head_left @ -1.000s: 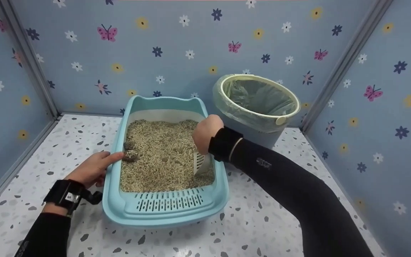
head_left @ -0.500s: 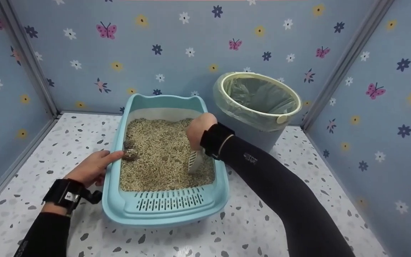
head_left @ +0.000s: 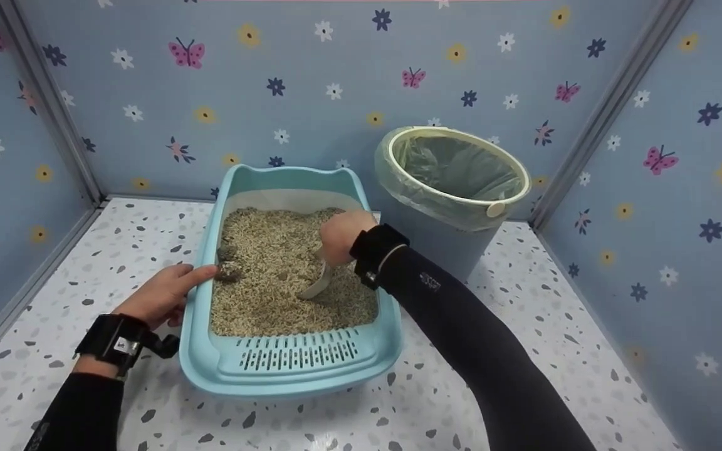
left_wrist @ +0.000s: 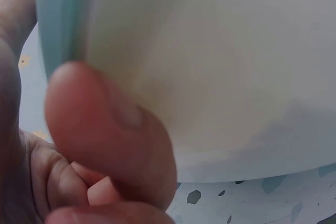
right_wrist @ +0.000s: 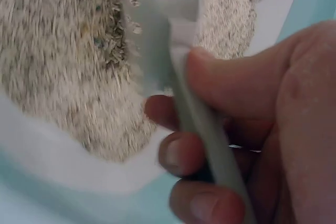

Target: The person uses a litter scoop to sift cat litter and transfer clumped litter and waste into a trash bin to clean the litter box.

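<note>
A light blue litter box (head_left: 292,381) holds pale, grainy litter (head_left: 264,250). My left hand (head_left: 157,294) grips its left rim, thumb over the top; in the left wrist view a bent finger (left_wrist: 105,135) lies against the outer wall under the rim. My right hand (head_left: 343,237) holds a pale litter scoop (head_left: 317,285) by its handle, fingers curled round it in the right wrist view. The scoop's blade (right_wrist: 152,35) is tilted, its lower edge in the litter. Dark clumps (head_left: 229,272) lie by the left wall near my left thumb.
A bin (head_left: 439,241) with a cream rim and a clear liner bag stands behind my right forearm, right of the box. Flower-patterned walls (head_left: 311,81) enclose the back and both sides. The speckled floor (head_left: 449,401) lies under everything.
My right hand has moved left with the scoop, which has swept from the right wall towards the middle of the litter and turned. My left hand stays on the rim.
</note>
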`<state>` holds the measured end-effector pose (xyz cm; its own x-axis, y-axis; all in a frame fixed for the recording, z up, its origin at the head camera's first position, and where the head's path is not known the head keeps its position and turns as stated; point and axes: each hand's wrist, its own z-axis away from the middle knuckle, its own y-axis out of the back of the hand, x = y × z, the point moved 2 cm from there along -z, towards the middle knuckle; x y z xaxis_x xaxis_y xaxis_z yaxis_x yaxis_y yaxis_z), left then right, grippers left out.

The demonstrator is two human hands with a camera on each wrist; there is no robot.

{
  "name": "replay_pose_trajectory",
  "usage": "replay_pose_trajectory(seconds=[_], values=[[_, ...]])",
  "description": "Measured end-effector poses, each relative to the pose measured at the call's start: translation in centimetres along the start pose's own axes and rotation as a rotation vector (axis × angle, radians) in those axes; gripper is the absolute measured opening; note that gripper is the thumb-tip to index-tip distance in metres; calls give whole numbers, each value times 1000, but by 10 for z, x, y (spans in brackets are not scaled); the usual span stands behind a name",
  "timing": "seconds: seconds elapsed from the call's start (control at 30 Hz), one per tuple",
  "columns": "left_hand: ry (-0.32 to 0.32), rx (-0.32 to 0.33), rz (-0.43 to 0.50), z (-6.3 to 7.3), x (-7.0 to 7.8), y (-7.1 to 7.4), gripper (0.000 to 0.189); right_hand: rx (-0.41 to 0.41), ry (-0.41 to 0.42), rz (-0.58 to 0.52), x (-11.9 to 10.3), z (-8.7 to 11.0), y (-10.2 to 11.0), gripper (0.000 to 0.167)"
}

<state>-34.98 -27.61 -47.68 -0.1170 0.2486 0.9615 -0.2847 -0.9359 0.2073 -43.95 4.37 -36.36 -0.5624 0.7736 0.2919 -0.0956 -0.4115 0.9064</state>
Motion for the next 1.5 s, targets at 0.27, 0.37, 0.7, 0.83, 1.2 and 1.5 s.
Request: replay_pose_trajectory(seconds=[0.27, 0.37, 0.7, 0.83, 1.2, 1.5], values=[[-1, 6, -4, 2, 0, 1, 61, 32, 32, -169, -15, -15, -12, 22], [4, 7, -6, 3, 1, 2, 64, 29, 48, -220, -20, -21, -16, 23], [13, 17, -4, 5, 2, 4, 62, 85, 131, -438, -32, -34, -29, 56], [9, 27, -11, 5, 1, 4, 60, 95, 111, -495, -40, -38, -34, 53], [-1, 12, -25, 1, 2, -2, 62, 99, 86, -624, -49, -45, -47, 50], [9, 7, 3, 1, -3, 2, 60, 119, 90, -657, -52, -45, -52, 50]])
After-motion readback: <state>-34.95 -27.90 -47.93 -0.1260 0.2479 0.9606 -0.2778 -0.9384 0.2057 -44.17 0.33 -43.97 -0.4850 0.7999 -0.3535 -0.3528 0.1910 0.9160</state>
